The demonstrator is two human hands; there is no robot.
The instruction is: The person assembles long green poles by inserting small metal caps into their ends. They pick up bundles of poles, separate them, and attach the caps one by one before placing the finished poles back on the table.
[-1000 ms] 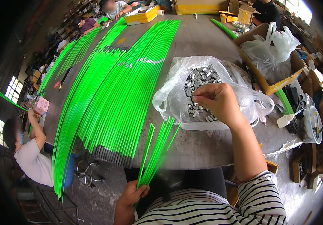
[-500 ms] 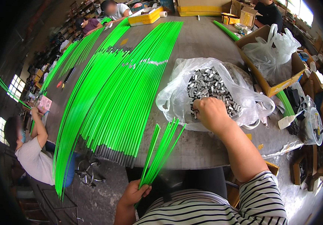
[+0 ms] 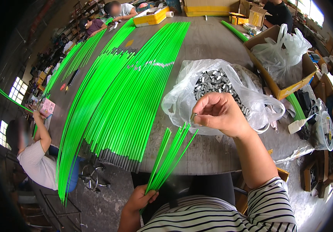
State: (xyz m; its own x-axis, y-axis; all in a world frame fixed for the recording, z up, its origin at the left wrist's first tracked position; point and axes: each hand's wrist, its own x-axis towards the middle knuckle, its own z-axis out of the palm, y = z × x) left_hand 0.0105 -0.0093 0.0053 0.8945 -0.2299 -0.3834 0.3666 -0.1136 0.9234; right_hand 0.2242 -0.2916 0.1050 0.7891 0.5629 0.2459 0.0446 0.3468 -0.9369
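My left hand (image 3: 143,198) is closed around the lower part of a few thin green rods (image 3: 173,150), low in front of me, just beyond the near edge of the table (image 3: 209,160). The rods slant up and to the right, fanned a little, with one leaning apart from the others, and their upper ends reach close to my right hand (image 3: 220,112). That hand is narrowed to a pinch: thumb and forefinger grip a small dark piece (image 3: 194,116) at their tips, just above the rod ends and, as far as I can tell, apart from them. Behind my fingers lies a clear bag (image 3: 180,105), spread open on the table and holding a heap of grey metal bits (image 3: 213,82). To the left, a wide pile (image 3: 122,116) of green rods runs away from me across the table, black at its near right ends. Right of the bag stands a carton (image 3: 284,92) with crumpled plastic (image 3: 280,54) in it, and a white bottle (image 3: 297,126) lies near the table's right edge. A person (image 3: 37,154) sits at the left, and a yellow bin (image 3: 151,18) stands at the far side.
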